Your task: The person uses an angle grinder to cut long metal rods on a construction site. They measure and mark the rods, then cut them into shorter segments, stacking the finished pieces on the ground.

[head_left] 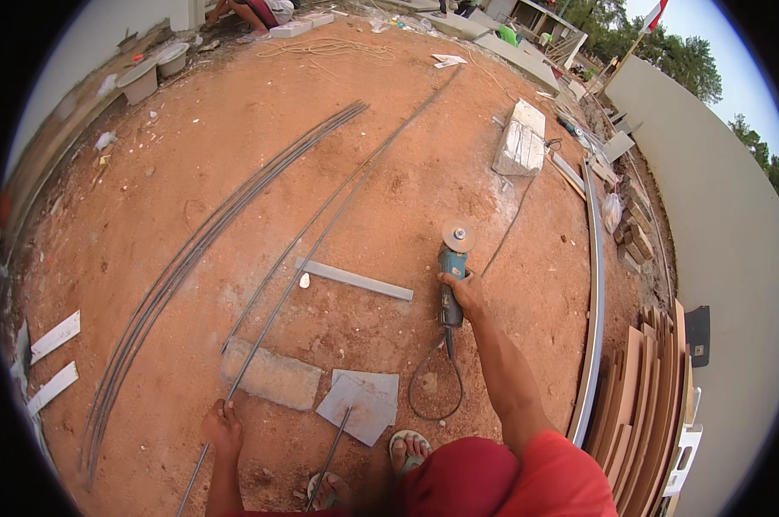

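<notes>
My left hand [224, 428] is closed around a long thin steel rod [263, 336]. The rod passes over the left part of a flat concrete block [277, 381] and stretches far across the dirt. My right hand [469, 295] grips a teal and black angle grinder [451, 269] by its body, with its round disc at the far end. I cannot tell whether the disc is spinning. A grey cord loops down from the grinder's near end. Between my hands lie a pale flat bar [355, 277] and two overlapping grey tiles [368, 409]. A shorter-looking rod [332, 450] reaches from the tiles toward my feet.
A bundle of rods [208, 228] curves along the left. Right of me are a long metal channel [595, 302], stacked brown boards [639, 405] and a wall [708, 172]. A white wrapped block [521, 142] sits farther off. Tubs [139, 82] and a crouching person [256, 15] are far left.
</notes>
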The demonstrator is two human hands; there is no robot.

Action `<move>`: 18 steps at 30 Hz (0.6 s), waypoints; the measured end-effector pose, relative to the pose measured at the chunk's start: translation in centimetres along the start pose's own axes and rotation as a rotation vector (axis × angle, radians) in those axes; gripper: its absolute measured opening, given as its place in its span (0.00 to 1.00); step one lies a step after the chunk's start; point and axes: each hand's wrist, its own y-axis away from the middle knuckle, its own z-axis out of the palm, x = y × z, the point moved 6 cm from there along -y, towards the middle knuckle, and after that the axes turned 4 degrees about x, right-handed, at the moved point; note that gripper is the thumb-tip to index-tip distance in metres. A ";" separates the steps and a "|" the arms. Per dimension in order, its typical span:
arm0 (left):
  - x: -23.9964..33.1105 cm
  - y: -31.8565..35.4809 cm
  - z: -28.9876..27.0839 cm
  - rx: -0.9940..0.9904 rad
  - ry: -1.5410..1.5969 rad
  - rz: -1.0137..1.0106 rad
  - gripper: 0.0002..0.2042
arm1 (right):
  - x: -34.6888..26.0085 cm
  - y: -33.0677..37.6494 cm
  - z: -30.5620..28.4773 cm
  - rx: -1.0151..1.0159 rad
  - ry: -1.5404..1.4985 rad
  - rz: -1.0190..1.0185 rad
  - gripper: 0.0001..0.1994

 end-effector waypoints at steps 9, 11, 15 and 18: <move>0.0 0.0 0.1 -0.003 0.025 0.048 0.12 | 1.5 -1.9 -0.5 0.091 0.228 -0.146 0.21; -0.1 0.1 0.2 0.002 0.002 0.054 0.12 | 1.5 -2.3 -0.2 0.115 0.258 -0.189 0.22; 0.0 0.0 0.0 -0.072 -0.018 -0.035 0.12 | 1.4 -3.1 -0.2 0.107 0.305 -0.211 0.28; 0.5 -0.4 -0.1 -0.080 -0.009 -0.052 0.13 | 2.3 -3.7 -0.6 0.068 0.286 -0.157 0.29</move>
